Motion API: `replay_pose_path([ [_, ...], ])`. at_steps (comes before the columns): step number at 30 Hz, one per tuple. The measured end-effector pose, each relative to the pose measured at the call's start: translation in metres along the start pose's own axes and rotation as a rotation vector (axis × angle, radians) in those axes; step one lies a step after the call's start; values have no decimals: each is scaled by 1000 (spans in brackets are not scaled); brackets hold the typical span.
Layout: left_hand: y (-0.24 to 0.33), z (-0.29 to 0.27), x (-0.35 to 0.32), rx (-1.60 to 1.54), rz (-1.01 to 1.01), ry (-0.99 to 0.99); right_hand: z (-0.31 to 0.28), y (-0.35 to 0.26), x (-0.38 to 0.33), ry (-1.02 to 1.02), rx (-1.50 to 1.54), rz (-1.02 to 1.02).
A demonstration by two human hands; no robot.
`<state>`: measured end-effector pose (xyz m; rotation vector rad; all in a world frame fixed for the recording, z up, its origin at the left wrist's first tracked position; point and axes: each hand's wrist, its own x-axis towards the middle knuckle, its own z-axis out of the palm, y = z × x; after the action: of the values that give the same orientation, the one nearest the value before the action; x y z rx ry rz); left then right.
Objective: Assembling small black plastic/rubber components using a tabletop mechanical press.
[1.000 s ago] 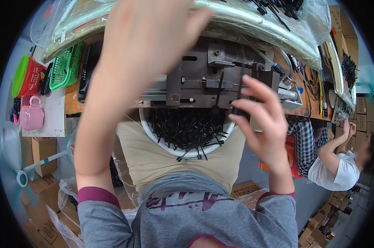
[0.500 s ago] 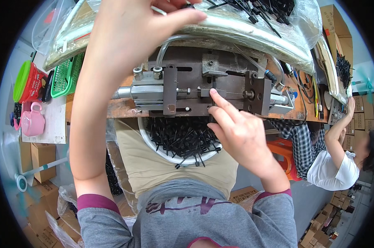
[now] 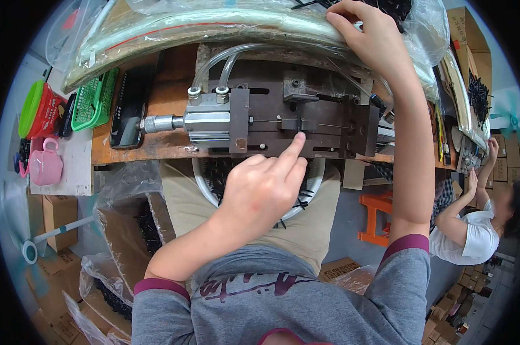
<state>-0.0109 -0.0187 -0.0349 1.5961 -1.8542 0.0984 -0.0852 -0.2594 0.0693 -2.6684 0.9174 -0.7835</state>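
My left hand [image 3: 263, 187] is over the near side of a dark metal fixture [image 3: 329, 112]. Its index finger is stretched out and touches the edge of a small black block [image 3: 299, 125] at the fixture's middle; the other fingers curl loosely below. Farther off, my right hand [image 3: 372, 34] bends over the plastic-wrapped rim [image 3: 248, 26] by a heap of black parts [image 3: 391, 7]. Its thumb and index tips come close together, and whatever lies between them cannot be made out. Below the fixture, a white tub [image 3: 317, 187] with black long-stemmed parts rests at my lap, partly covered by my left hand.
A silver air cylinder [image 3: 208, 123] with clear hoses [image 3: 211, 60] sits left of the fixture. Beside it are a black phone [image 3: 134, 109], a green basket [image 3: 93, 106] and a pink cup [image 3: 46, 164]. An orange stool [image 3: 376, 215] stands right. A co-worker [image 3: 469, 230] sits at far right.
My left hand has come down from the far rim to the fixture. My right hand has left the fixture and reached up to the heap of black parts.
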Motion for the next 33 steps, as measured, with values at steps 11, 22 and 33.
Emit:
replay_pose_path([
  [11,-7,-5,18,119,55,-133,-15,-19,-74,-27,402,-106],
  [22,-82,-56,188,-20,27,274,31,-38,-181,-16,168,-185],
  [33,-103,-15,258,370,-36,-16,40,-52,-176,-140,-142,-182],
])
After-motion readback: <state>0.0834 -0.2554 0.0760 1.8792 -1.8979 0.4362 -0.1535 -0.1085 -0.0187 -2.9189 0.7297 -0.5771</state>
